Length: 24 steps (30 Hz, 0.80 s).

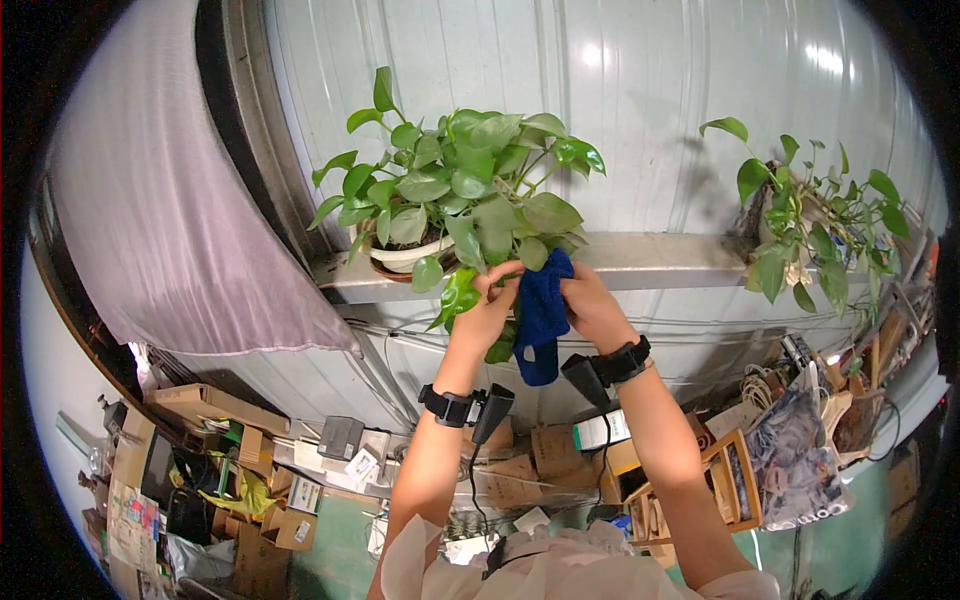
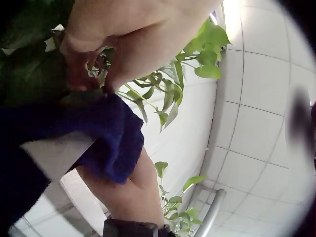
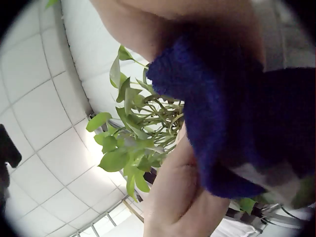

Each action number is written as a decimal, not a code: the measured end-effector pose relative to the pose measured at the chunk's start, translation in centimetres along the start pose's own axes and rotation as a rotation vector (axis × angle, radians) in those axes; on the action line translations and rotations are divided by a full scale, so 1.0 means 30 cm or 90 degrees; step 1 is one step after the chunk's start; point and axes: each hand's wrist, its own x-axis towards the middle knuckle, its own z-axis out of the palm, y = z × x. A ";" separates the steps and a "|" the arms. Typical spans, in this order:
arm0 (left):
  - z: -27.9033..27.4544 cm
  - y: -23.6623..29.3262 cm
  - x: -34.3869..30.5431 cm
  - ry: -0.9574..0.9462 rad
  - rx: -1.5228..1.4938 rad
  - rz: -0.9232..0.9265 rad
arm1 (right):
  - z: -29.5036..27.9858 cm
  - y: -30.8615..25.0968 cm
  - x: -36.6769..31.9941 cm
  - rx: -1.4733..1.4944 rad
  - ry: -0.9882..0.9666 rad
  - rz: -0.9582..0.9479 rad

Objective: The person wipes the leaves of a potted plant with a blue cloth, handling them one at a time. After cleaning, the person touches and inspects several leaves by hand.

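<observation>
Blue cloth [image 1: 543,305] is hanging long-ways down between 2 hands, right hand [image 1: 597,308] gripping it; left hand [image 1: 485,315] is curling near leaves [image 1: 458,297], hold unclear.

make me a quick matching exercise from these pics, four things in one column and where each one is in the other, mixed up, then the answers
1. blue cloth
2. curtain
3. white pot
4. wooden frame

a. on the ledge, under the fuller plant
b. below the ledge, on the right of the head view
c. gripped by the right hand
d. hanging on the left of the head view

Pairs: 1-c, 2-d, 3-a, 4-b
</observation>
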 end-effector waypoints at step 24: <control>0.034 -0.075 0.129 0.149 -0.157 -0.206 | 0.015 -0.003 -0.054 -0.049 0.063 -0.087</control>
